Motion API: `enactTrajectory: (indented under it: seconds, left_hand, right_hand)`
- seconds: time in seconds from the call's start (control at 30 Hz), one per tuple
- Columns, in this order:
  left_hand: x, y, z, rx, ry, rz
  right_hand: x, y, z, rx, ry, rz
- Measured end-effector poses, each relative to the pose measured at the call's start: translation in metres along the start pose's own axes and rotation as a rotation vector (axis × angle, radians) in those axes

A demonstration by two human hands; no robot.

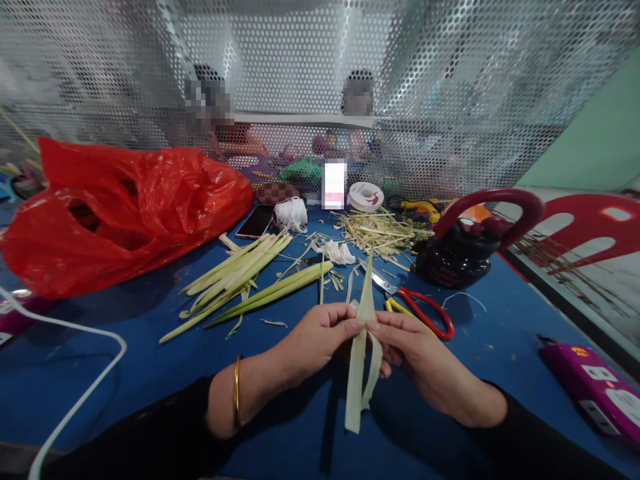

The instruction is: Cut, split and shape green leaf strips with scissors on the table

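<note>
Both my hands meet over the blue table (150,373), pinching one pale green leaf strip (359,373). My left hand (320,337), with a gold bangle on its wrist, grips the strip from the left. From the right, my right hand (413,350) has its fingers closed on the same strip. The strip's pointed tip rises above my fingers and its folded lower ends hang below them. Just beyond my right hand lie red-handled scissors (425,310). A bundle of long green leaves (245,280) lies past my left hand.
A red plastic bag (125,207) fills the left. A dark kettle with a red handle (460,257), a heap of leaf trimmings (383,233), a tape roll (365,196), a phone (256,221) and white thread (291,214) sit farther back. A white cable (95,340) runs left; a magenta box (595,387) right. Perforated screen behind, people beyond.
</note>
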State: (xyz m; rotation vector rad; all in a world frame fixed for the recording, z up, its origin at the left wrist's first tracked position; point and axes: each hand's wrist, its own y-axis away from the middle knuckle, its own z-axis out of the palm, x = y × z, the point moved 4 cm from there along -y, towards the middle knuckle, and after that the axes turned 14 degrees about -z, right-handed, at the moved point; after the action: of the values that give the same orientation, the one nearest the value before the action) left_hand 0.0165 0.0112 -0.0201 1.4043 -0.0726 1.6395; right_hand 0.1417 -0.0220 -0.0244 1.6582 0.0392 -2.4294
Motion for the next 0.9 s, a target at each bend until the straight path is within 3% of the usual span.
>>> enactTrajectory:
  seconds: [0.33, 0.67, 0.9]
  left_hand:
    - [0.0028, -0.0002, -0.0075, 0.133, -0.073, -0.024]
    - [0.0024, 0.0021, -0.0017, 0.101, -0.123, -0.031]
    - [-0.0001, 0.0008, -0.0007, 0.106, -0.208, -0.02]
  right_hand:
    - [-0.0045, 0.0019, 0.0016, -0.017, -0.002, -0.004]
    - [-0.009, -0.0036, -0.0049, 0.063, 0.315, -0.181]
    - [-0.0084, -0.0047, -0.0023, 0.045, 0.384, -0.162]
